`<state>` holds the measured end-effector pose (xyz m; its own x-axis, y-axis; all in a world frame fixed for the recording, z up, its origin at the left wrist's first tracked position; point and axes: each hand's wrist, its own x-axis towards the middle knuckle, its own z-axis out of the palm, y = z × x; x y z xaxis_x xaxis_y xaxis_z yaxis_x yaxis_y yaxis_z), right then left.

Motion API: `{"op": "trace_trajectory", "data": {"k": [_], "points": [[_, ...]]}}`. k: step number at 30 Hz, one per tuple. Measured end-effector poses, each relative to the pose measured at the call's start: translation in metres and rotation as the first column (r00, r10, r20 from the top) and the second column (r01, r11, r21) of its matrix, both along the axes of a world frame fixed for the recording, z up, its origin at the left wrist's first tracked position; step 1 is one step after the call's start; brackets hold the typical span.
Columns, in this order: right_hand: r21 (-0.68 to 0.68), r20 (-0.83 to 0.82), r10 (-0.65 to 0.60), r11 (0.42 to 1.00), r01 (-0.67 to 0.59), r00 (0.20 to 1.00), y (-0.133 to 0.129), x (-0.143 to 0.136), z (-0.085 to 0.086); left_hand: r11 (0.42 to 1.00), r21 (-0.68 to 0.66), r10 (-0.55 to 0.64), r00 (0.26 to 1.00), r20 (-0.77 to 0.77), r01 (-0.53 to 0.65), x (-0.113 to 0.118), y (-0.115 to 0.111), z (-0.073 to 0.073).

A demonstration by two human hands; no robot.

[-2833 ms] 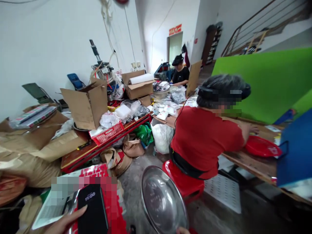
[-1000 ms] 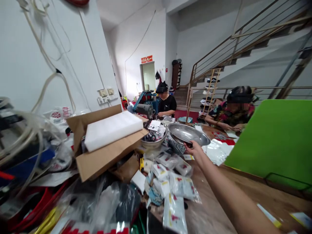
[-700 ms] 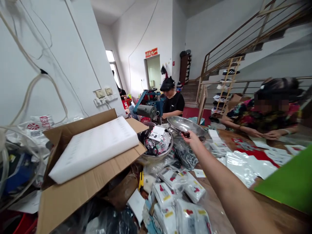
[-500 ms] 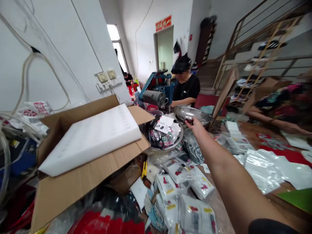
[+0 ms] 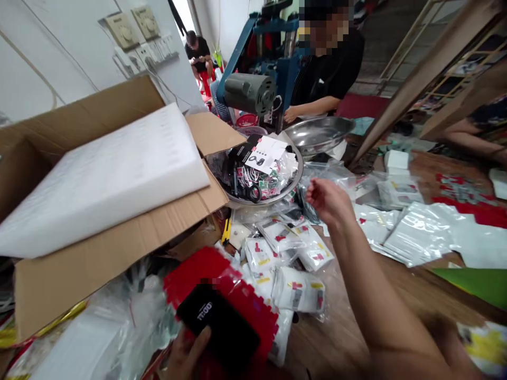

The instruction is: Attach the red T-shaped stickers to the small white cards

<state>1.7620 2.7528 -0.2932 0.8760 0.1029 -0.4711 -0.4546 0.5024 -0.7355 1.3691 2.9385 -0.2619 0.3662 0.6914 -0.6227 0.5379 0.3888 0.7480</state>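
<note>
At the bottom, my left hand (image 5: 188, 351) holds a black phone (image 5: 222, 327) with a lit clock, its thumb lying on the screen. Under and behind the phone is a bright red sheet-like bundle (image 5: 206, 266) with jagged edges. My right hand (image 5: 327, 200) is raised over plastic bags, to the right of a metal basin (image 5: 300, 174) filled with small packets. Its fingers are curled together, and anything inside them is hidden. White packets (image 5: 303, 295) with red and yellow marks lie between my hands.
An open carton (image 5: 119, 274) bearing white foam (image 5: 111, 169) fills the left. Behind are a blue machine (image 5: 245, 92), a second metal basin (image 5: 317, 132) and a person in black. White bags (image 5: 423, 232) lie right. A slanted post stands beyond my right arm.
The view has tilted down and moved closer. My right hand has drawn back from the rear basin's edge. My left hand, the phone and more of the red bundle have come into view.
</note>
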Motion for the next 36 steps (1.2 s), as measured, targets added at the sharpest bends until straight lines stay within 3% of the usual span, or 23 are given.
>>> {"op": "trace_trajectory", "data": {"k": [1,2,4,5,7,8,11,13,16,20,22,25,28,31,33,36], "points": [[-0.005,0.022,0.087,0.996,-0.087,0.996,-0.002,-0.028,0.001,0.999,-0.037,-0.033,0.999,0.031,0.034,0.012,-0.002,-0.003],[-0.071,0.109,0.283,0.958,-0.277,0.953,-0.003,-0.057,0.002,0.995,-0.075,-0.066,0.996,0.065,0.071,0.024,-0.004,-0.006],[-0.21,0.185,0.676,0.737,-0.643,0.713,-0.002,-0.11,0.005,0.975,-0.178,-0.108,0.986,0.126,0.13,0.047,-0.005,-0.009],[-0.274,0.188,0.78,0.625,-0.731,0.596,0.0,-0.134,0.005,0.964,-0.224,-0.115,0.986,0.123,0.14,0.057,-0.004,-0.011],[-0.431,0.175,0.863,0.5,-0.751,0.474,0.01,-0.175,0.002,0.95,-0.279,-0.107,0.987,0.118,0.137,0.074,-0.002,-0.014],[-0.508,0.161,0.874,0.472,-0.721,0.459,0.017,-0.192,-0.001,0.947,-0.292,-0.102,0.986,0.129,0.136,0.081,-0.001,-0.016],[-0.65,0.089,0.849,0.446,-0.615,0.521,0.041,-0.229,-0.016,0.948,-0.281,-0.093,0.972,0.215,0.153,0.098,0.004,-0.023],[-0.7,0.049,0.789,0.464,-0.543,0.613,0.054,-0.244,-0.025,0.949,-0.253,-0.121,0.959,0.256,0.187,0.108,0.006,-0.025],[-0.701,0.083,0.672,0.564,-0.436,0.736,0.063,-0.254,-0.033,0.929,-0.197,-0.25,0.922,0.294,0.315,0.123,0.009,-0.023],[-0.637,0.184,0.52,0.71,-0.302,0.834,0.06,-0.254,-0.038,0.811,-0.186,-0.484,0.815,0.32,0.555,0.142,0.019,-0.022],[-0.569,0.196,0.445,0.778,-0.268,0.874,0.058,-0.252,-0.042,0.749,-0.217,-0.542,0.768,0.342,0.626,0.147,0.031,-0.03],[-0.386,0.113,0.376,0.87,-0.308,0.92,0.056,-0.25,-0.05,0.674,-0.33,-0.593,0.75,0.292,0.661,0.149,0.054,-0.059],[-0.287,0.011,0.34,0.902,-0.323,0.94,0.05,-0.252,-0.058,0.656,-0.446,-0.607,0.777,0.167,0.609,0.147,0.074,-0.098],[-0.331,-0.038,0.28,0.902,-0.277,0.959,0.037,-0.256,-0.066,0.673,-0.496,-0.604,0.795,0.06,0.549,0.146,0.083,-0.126],[-0.373,-0.055,0.241,0.895,-0.244,0.969,0.026,-0.26,-0.071,0.68,-0.492,-0.602,0.797,0.047,0.543,0.147,0.084,-0.134],[-0.449,-0.069,0.193,0.87,-0.204,0.979,0.012,-0.266,-0.08,0.708,-0.443,-0.576,0.812,0.088,0.55,0.155,0.086,-0.131]]}}
